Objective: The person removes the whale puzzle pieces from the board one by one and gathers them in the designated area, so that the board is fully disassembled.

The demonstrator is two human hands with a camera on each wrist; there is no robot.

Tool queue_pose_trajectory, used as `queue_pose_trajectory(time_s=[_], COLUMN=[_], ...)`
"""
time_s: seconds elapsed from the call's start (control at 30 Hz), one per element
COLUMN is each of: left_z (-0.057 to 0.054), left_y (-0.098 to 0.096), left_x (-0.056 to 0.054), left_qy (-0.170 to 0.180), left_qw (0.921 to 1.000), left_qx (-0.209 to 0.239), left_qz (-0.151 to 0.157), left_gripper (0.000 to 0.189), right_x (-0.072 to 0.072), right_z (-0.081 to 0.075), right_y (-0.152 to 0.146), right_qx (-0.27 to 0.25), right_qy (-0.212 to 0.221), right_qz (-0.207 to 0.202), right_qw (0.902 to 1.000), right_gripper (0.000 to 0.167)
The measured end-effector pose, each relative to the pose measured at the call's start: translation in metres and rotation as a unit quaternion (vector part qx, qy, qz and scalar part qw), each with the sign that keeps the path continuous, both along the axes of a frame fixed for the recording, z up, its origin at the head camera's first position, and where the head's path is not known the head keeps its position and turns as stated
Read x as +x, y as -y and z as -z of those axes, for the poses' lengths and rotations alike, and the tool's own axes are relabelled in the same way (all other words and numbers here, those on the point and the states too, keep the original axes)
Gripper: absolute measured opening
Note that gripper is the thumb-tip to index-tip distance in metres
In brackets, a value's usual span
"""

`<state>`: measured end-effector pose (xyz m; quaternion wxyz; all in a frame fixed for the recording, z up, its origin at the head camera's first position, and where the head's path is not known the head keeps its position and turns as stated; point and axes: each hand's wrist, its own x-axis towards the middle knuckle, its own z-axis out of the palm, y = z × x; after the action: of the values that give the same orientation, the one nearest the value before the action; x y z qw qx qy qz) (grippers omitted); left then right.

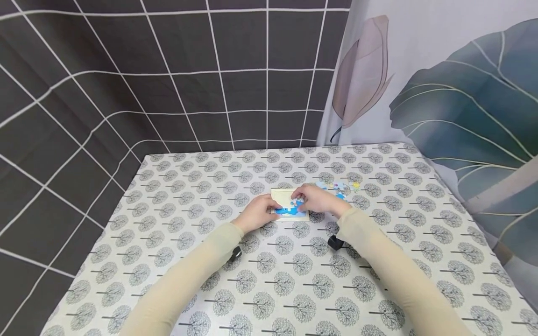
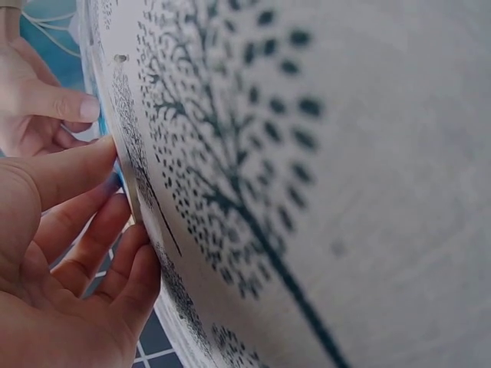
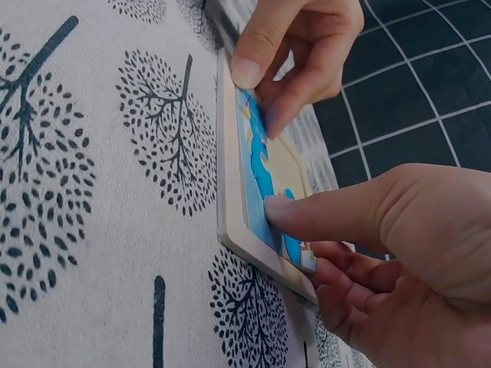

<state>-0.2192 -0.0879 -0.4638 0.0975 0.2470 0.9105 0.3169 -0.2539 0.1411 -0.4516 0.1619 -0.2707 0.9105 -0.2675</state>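
A small jigsaw puzzle in a pale wooden tray (image 1: 282, 192) lies on the table, with blue pieces (image 1: 287, 211) joined along its near side. My left hand (image 1: 258, 212) grips the tray's left end, the thumb (image 3: 247, 70) at its near corner and a fingertip over the blue pieces. Over the tray's right part, my right hand (image 1: 316, 199) pinches a blue and white puzzle piece (image 3: 292, 247) between thumb and fingers. The right thumb tip (image 3: 278, 207) rests close over the joined pieces. The tray's far part shows bare pale wood.
Several loose puzzle pieces (image 1: 336, 185) lie beyond and to the right of my right hand. A tree-print cloth (image 1: 260, 280) covers the table. A dark checked curtain (image 1: 244, 93) hangs behind and to the left, a floral one (image 1: 462, 116) on the right.
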Motion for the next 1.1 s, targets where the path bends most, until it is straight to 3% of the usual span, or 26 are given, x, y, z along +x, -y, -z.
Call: queue_pose_trajectory(time_s=[0.47,1.1], left_z=[0.001,-0.001], left_y=[0.001,0.001], left_x=[0.002,0.002], left_qy=[0.004,0.007], left_qw=[0.9999,0.9999], left_qx=[-0.002,0.003], left_qz=[-0.009,-0.007], left_gripper=[0.028,0.027], right_x=[0.003,0.004], right_z=[0.002,0.012], right_y=[0.001,-0.013], right_qx=[-0.029,-0.084], right_qy=[-0.012,0.034], right_qz=[0.000,0.039], right_qw=[0.9995,0.9951], right_gripper=[0.037,0.034])
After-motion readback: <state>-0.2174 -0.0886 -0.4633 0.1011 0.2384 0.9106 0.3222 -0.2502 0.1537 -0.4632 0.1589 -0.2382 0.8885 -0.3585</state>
